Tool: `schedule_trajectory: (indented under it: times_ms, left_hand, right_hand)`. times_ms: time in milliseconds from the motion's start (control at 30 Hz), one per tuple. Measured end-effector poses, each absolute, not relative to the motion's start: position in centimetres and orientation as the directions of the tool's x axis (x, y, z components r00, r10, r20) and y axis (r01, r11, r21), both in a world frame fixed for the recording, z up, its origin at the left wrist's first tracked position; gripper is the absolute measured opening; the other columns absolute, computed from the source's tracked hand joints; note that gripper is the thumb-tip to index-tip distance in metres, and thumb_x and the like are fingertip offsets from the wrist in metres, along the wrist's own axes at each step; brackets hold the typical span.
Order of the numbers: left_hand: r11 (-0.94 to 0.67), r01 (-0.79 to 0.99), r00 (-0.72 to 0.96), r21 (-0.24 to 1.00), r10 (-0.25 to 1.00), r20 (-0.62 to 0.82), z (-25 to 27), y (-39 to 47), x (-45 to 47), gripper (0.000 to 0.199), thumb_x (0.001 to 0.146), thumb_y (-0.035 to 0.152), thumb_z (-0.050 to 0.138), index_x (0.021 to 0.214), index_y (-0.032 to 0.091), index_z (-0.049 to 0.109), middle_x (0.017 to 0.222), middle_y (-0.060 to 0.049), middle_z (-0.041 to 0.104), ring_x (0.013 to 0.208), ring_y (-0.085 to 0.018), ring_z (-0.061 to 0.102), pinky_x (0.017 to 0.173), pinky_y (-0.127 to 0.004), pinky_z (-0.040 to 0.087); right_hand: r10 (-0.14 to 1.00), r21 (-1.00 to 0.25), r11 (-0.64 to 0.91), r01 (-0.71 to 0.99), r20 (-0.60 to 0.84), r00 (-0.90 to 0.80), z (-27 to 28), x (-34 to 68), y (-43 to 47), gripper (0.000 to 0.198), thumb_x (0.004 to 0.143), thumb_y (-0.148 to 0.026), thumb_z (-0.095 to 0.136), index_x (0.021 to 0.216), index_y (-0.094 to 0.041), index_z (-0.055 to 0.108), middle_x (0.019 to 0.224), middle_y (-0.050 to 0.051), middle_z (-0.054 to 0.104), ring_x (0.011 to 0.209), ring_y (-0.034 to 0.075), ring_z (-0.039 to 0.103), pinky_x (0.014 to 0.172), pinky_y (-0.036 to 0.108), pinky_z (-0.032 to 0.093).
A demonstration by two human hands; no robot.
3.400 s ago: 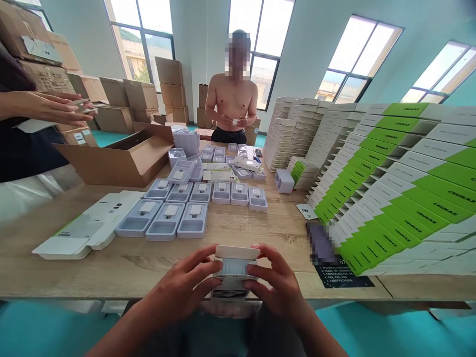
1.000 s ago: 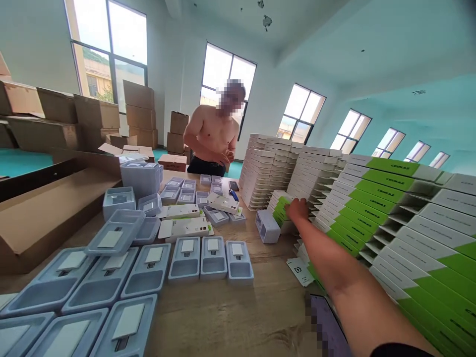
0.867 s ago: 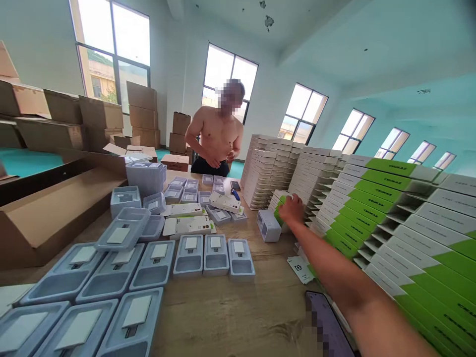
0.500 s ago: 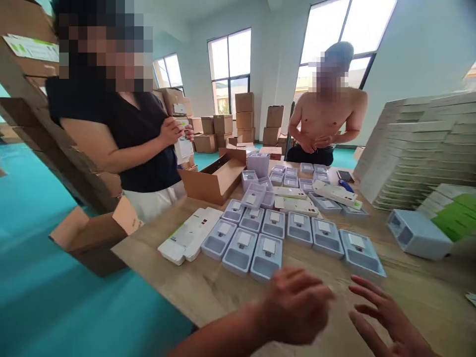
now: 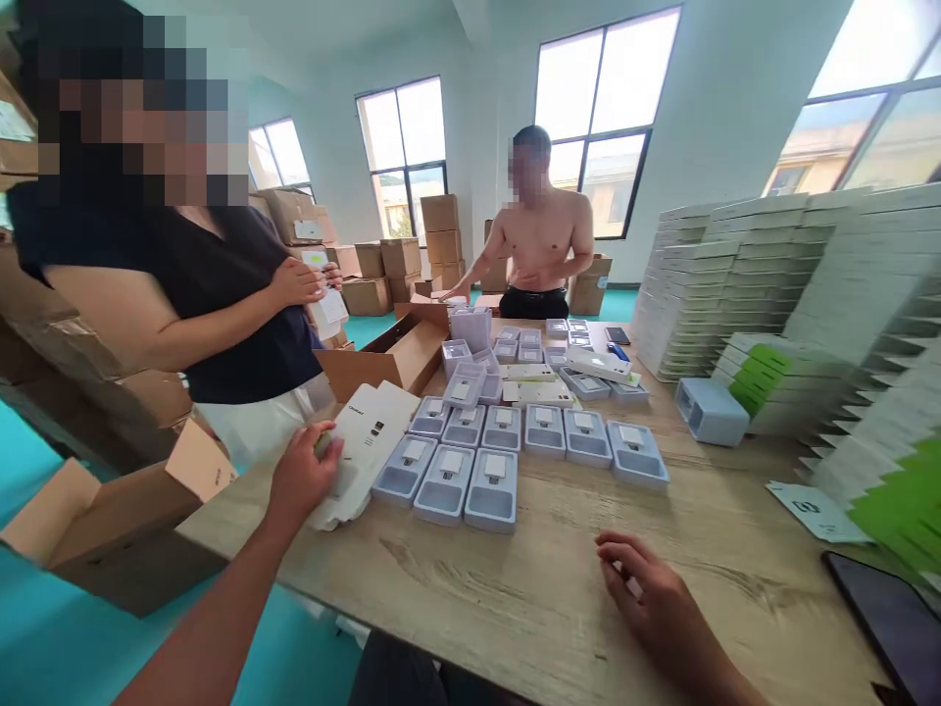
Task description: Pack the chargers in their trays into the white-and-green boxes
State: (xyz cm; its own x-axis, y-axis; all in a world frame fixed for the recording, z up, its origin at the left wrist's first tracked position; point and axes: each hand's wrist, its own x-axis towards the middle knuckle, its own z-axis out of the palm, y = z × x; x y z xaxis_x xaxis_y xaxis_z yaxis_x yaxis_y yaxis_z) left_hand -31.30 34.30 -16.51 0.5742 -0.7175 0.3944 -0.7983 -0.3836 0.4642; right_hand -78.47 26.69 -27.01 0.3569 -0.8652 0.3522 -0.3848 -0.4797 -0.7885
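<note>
My left hand (image 5: 305,473) is at the near left of the table, closed on the left edge of a stack of flat white printed cartons (image 5: 368,431); its thumb lies over the top one. My right hand (image 5: 651,598) hovers low over or rests on the bare wood at the right, fingers loosely curled, thumb a little apart, holding nothing. Between the hands stand rows of pale blue-grey trays (image 5: 491,505), each with a small white square piece in its upper part and a hollow below. More white cartons (image 5: 540,392) lie across trays farther back.
An open brown box (image 5: 412,358) stands on the table behind the cartons, another (image 5: 139,549) on the floor at left. Tall stacks of white boxes (image 5: 691,294) line the right side. A phone (image 5: 893,628) and a leaflet (image 5: 816,510) lie at right. Two people stand across the table.
My left hand has moved from the table's middle leftward onto the white cartons. My right hand has lowered, its fingers less spread. The view has turned right; the far person has stretched one arm out.
</note>
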Motion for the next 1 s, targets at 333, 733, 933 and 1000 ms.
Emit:
schedule_trajectory:
  times_ms: [333,733,933,1000]
  left_hand:
    - [0.506,-0.793,-0.359,0.339,-0.838,0.411,-19.1,35.7,-46.3,0.104,0.069,0.078,0.078,0.153,0.027,0.045,0.151,-0.015,0.052,0.134,-0.038,0.054,0.110,-0.048,0.050]
    - [0.352,-0.647,-0.276,0.676,-0.935,0.223,-17.3,37.5,-50.2,0.048,0.097,0.046,0.060,0.140,0.024,0.061,0.123,-0.013,0.076,0.107,-0.033,0.073,0.093,-0.044,0.060]
    - [-0.127,-0.035,0.034,0.991,-0.992,-0.125,-18.0,37.5,-56.5,0.062,0.075,0.075,0.074,0.101,0.018,0.073,0.082,-0.008,0.077,0.072,-0.027,0.072,0.062,-0.034,0.058]
    - [-0.020,-0.124,0.188,0.992,-0.982,0.003,-18.6,37.0,-58.1,0.060,0.075,0.078,0.071,0.085,0.019,0.071,0.072,-0.005,0.073,0.066,-0.023,0.068,0.056,-0.029,0.053]
  right_hand:
    - [-0.788,-0.759,0.473,0.446,-0.138,0.601,-20.3,-71.5,30.9,0.056,0.081,-0.064,0.078,0.108,-0.015,0.069,0.087,0.006,0.074,0.070,0.017,0.066,0.058,0.026,0.053]
    - [-0.940,-0.934,0.020,0.358,0.104,0.324,-19.6,-75.1,34.0,0.059,0.094,-0.074,0.051,0.120,-0.023,0.066,0.122,0.011,0.070,0.104,0.025,0.066,0.084,0.036,0.053]
    - [-0.977,-0.977,-0.154,-0.145,0.172,-0.122,-20.8,-73.9,35.9,0.060,0.097,-0.076,0.040,0.073,-0.024,0.058,0.067,0.004,0.062,0.062,0.019,0.054,0.058,0.031,0.042]
    - [-0.967,-0.982,-0.152,-0.109,0.171,-0.191,-21.1,-74.0,35.6,0.060,0.095,-0.078,0.044,0.069,-0.024,0.054,0.064,0.003,0.060,0.060,0.019,0.051,0.056,0.030,0.040]
